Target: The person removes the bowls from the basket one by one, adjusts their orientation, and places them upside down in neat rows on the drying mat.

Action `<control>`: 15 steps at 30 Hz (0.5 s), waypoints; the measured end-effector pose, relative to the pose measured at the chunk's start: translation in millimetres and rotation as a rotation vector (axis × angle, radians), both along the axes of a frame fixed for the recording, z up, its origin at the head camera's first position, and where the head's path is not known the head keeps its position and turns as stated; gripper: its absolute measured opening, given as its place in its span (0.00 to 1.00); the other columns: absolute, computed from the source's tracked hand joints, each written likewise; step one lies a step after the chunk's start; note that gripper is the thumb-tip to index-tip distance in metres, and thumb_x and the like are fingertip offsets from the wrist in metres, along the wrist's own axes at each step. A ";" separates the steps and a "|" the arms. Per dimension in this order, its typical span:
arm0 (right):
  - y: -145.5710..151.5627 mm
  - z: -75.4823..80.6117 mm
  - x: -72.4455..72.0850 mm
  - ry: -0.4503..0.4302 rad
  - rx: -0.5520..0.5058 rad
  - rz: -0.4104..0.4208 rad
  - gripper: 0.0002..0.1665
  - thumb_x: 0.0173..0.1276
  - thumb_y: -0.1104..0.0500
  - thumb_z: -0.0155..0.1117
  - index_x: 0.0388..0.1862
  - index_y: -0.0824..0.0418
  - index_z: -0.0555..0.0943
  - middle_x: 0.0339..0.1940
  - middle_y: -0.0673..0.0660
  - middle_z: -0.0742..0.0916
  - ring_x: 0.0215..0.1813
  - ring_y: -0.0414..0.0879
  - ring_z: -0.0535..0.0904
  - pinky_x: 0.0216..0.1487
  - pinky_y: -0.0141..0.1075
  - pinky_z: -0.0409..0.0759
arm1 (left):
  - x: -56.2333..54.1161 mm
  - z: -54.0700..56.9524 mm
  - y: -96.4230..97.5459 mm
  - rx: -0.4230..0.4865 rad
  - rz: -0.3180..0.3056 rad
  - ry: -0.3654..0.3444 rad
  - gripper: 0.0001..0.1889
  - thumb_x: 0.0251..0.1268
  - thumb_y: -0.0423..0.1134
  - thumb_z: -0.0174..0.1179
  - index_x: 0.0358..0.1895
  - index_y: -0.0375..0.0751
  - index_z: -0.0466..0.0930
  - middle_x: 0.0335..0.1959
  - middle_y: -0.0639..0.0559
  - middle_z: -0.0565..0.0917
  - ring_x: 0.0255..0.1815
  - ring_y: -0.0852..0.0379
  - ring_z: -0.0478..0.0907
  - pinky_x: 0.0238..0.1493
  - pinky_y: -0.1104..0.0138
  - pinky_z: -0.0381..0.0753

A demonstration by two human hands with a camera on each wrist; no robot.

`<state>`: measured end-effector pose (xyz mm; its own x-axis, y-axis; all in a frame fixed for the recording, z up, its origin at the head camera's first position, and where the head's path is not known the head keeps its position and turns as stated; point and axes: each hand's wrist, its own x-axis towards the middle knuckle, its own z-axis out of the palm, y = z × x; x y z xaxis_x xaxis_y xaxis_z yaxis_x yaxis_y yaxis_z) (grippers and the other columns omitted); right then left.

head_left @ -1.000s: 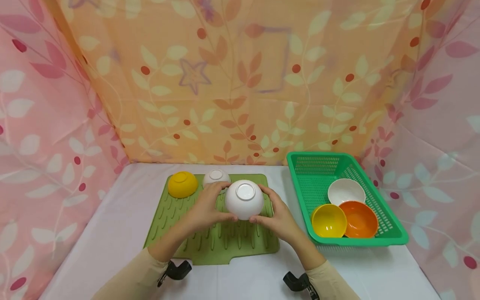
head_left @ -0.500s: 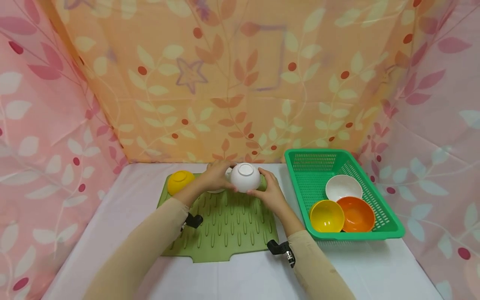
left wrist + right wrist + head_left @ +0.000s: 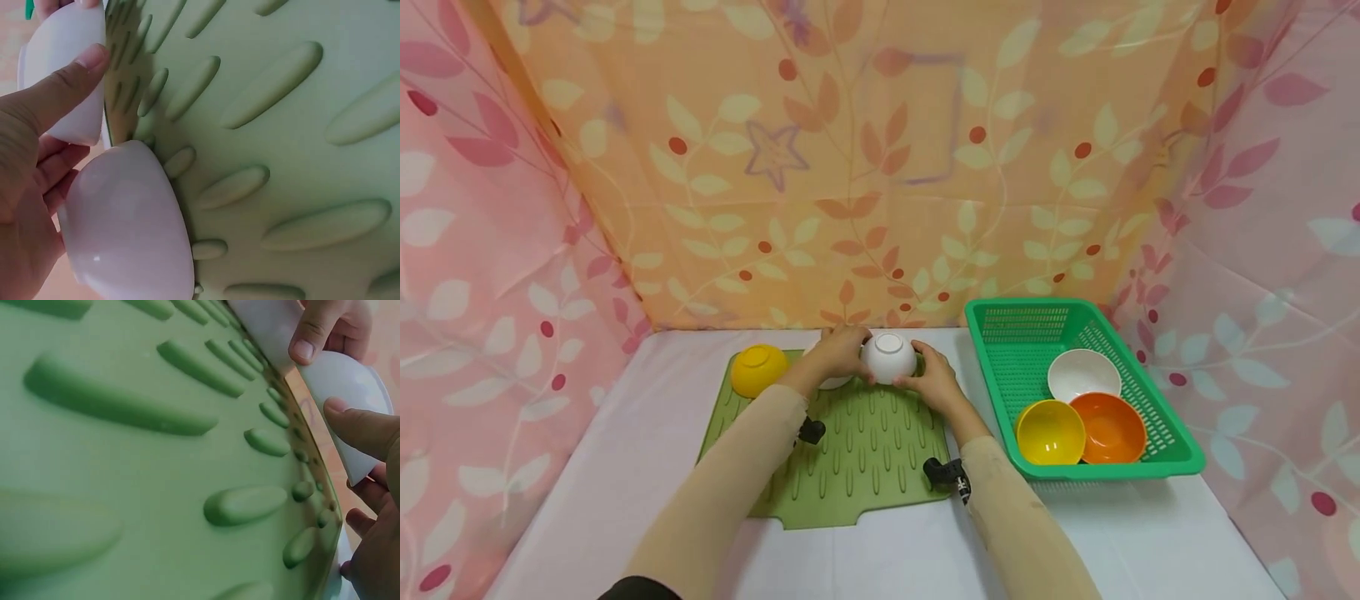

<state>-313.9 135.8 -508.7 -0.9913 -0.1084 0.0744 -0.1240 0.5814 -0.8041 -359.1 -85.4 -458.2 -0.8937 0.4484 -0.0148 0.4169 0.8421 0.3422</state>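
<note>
Upside down, with its foot ring facing up, a white bowl is over the back right part of a green ridged mat. My left hand grips its left side, thumb on the near side. On the other side, my right hand grips it with the thumb in front. Whether the rim touches the mat cannot be told. Beside it, another upturned white bowl rests on the mat, partly covered by my left hand in the head view. An upturned yellow bowl sits at the mat's back left.
To the right stands a green basket. Inside it are a white bowl, an orange bowl and yellow bowls that look nested. Patterned cloth hangs behind and on both sides of the white-covered table.
Both hands have carried the white bowl away from me, from above the mat's middle to its back edge. Over the last half second it has shifted only slightly.
</note>
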 end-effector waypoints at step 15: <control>-0.7 -9.6 -5.7 0.016 0.173 -0.026 0.50 0.56 0.45 0.82 0.75 0.53 0.70 0.73 0.57 0.77 0.77 0.60 0.62 0.73 0.60 0.52 | -5.0 -9.3 7.4 -0.139 0.001 0.068 0.43 0.37 0.59 0.84 0.60 0.44 0.81 0.58 0.47 0.84 0.63 0.44 0.71 0.68 0.42 0.57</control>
<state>-319.6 135.1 -518.3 -0.9928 -0.0958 0.0723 -0.1191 0.7139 -0.6901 -364.1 -78.1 -467.5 -0.8950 0.4458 -0.0158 0.4346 0.8795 0.1937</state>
